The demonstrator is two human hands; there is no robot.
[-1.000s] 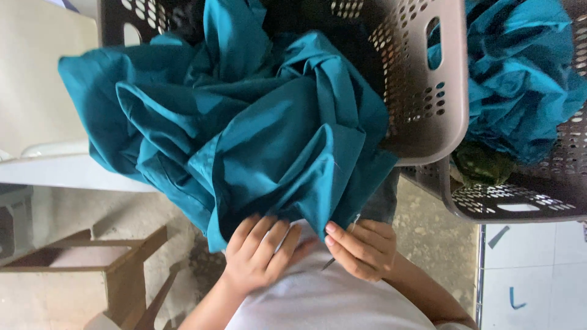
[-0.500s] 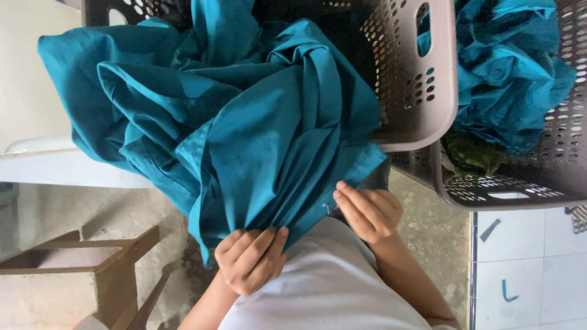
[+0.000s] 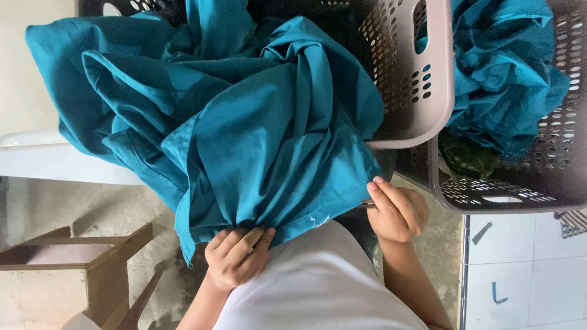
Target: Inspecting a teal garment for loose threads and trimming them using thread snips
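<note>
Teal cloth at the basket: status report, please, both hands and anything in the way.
Left hand grips teal cloth hem, bunched. Right hand pinches the hem edge. Cloth spills from the grey basket. Nothing blocks the hands.

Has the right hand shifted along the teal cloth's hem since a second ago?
Yes. The right hand has moved outward along the teal cloth, away from the left hand, and now sits below the basket's near corner.

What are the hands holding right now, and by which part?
Both hands grip the teal cloth by its lower hem: left hand bunching it, right hand pinching the edge.
</note>
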